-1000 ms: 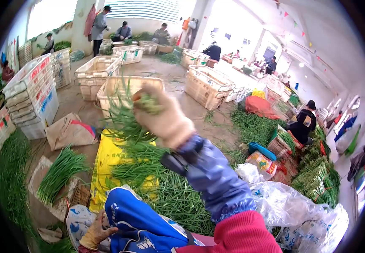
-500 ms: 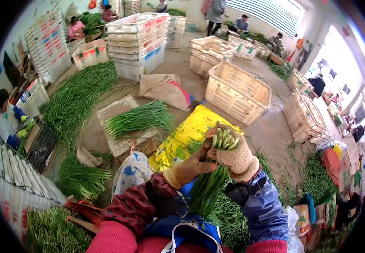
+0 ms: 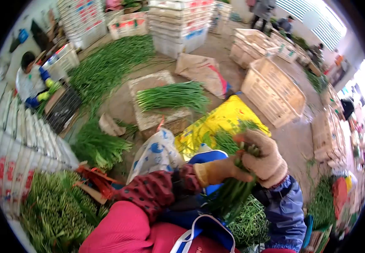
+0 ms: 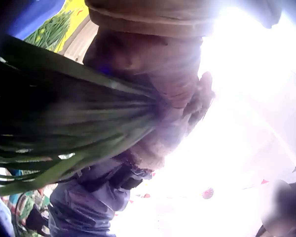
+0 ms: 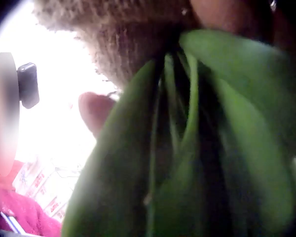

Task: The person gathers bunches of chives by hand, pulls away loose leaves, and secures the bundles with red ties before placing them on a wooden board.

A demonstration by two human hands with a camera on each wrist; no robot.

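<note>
My right hand (image 3: 264,158), in a knit glove, grips a bunch of long green chives (image 3: 233,196) near its stem ends. My left hand (image 3: 220,170), in a thin tan glove, holds the same bunch from the left, its fingers close against the right hand. The leaves hang down over my lap. In the left wrist view, the chives (image 4: 64,108) fan out from between the two hands. Broad green leaves (image 5: 187,148) fill much of the right wrist view, and a fingertip (image 5: 93,111) shows beside them.
A laid-out bunch (image 3: 172,96) rests on a low board (image 3: 138,84) ahead. Beside it lies a yellow sack (image 3: 216,122); a plastic crate (image 3: 271,92) stands behind. Loose greens (image 3: 252,223) lie by my lap. Cut bundles (image 3: 60,211) are stacked at left, where another person (image 3: 30,80) sits.
The right hand came back from over the yellow sack to my lap, and the left hand rose from the knee to join it on the chives. The view turned left and down.
</note>
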